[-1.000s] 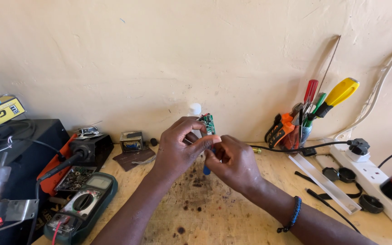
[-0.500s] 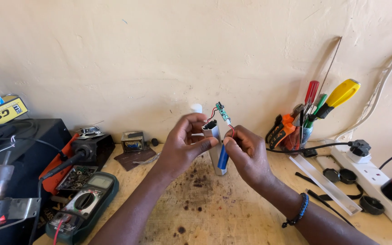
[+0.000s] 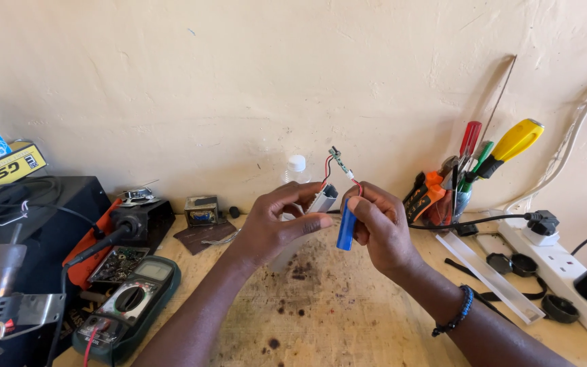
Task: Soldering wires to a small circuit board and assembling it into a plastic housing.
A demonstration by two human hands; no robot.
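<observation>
Both grips are closed on small parts held up over the wooden surface [image 3: 321, 306]. Left hand [image 3: 276, 224] pinches a small grey metal casing [image 3: 323, 198] between thumb and fingertips, its open end tilted up toward the wall. Right hand [image 3: 382, 228] holds a blue cylindrical battery cell [image 3: 346, 228] upright between thumb and fingers, just beside the casing and to its right. Thin red and black wires [image 3: 326, 166] rise from the two parts to a little green circuit board [image 3: 339, 160] that stands above and between the hands. A beaded bracelet [image 3: 458, 311] sits on the right wrist. On the surface to the left lies a green multimeter [image 3: 130, 299]; to the right, well apart, a cup of screwdrivers [image 3: 473, 170] stands against the wall, near a white power strip [image 3: 565, 272].
</observation>
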